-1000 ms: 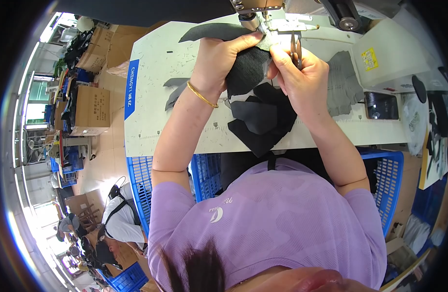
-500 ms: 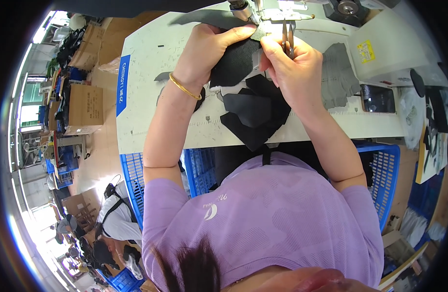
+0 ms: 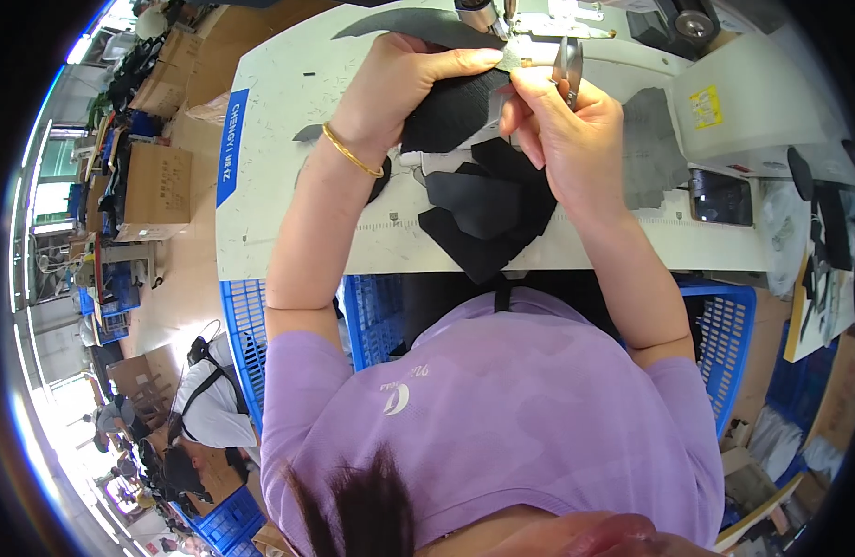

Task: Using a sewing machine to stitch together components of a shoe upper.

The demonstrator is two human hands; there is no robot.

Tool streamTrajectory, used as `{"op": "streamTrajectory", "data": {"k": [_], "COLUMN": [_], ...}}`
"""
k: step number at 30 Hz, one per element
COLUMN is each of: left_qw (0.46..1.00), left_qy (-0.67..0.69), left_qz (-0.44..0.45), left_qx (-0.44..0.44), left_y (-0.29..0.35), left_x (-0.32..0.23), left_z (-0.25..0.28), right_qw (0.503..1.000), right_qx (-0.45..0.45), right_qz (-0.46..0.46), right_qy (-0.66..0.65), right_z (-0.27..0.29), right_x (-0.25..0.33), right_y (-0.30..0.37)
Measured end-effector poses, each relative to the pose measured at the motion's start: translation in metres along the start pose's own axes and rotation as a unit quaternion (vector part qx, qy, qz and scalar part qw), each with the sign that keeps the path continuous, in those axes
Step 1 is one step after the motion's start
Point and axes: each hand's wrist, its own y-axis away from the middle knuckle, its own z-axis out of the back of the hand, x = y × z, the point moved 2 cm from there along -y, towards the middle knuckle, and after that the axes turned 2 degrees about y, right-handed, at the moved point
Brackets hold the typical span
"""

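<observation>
At the sewing machine's needle area [image 3: 509, 37], my left hand [image 3: 399, 84] pinches a black fabric piece [image 3: 453, 113] between thumb and fingers. A small pale grey-green patch [image 3: 511, 59] shows at the left thumb tip. My right hand [image 3: 576, 135] is closed round dark thread snips [image 3: 568, 70], their blades pointing away from me. Its thumb and forefinger tips meet close to the patch's right edge; whether they also grip the fabric is hidden. Below both hands lies a loose pile of black cut pieces [image 3: 474, 206].
Grey cut pieces [image 3: 650, 148] and a phone [image 3: 721, 197] lie on the right of the white machine table [image 3: 288, 213]. A curved dark strip [image 3: 399, 24] rests behind my left hand. Blue baskets [image 3: 724, 357] stand under the front edge. Another person [image 3: 209, 399] sits at lower left.
My hands and the fabric stay together near the needle, with a slight shift of the right fingers and snips. The whole view has moved a little.
</observation>
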Motion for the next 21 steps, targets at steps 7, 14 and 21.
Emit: {"op": "streamTrajectory", "data": {"k": [7,14,21], "left_qw": [1.000,0.999,0.999], "left_qy": [0.004,0.029,0.007], "left_qz": [0.010,0.013,-0.023], "left_qx": [0.007,-0.023,-0.029], "left_y": [-0.004,-0.010,-0.028], "left_x": [-0.006,-0.013,-0.006], "left_z": [0.006,-0.008,0.004], "right_qw": [1.000,1.000,1.000], "right_qx": [-0.020,-0.024,0.008], "right_qz": [0.024,0.007,-0.009], "right_qy": [-0.004,-0.003,-0.002], "right_z": [-0.010,-0.006,-0.007], "right_x": [0.000,-0.001,-0.004], "right_y": [0.000,0.002,0.006]}}
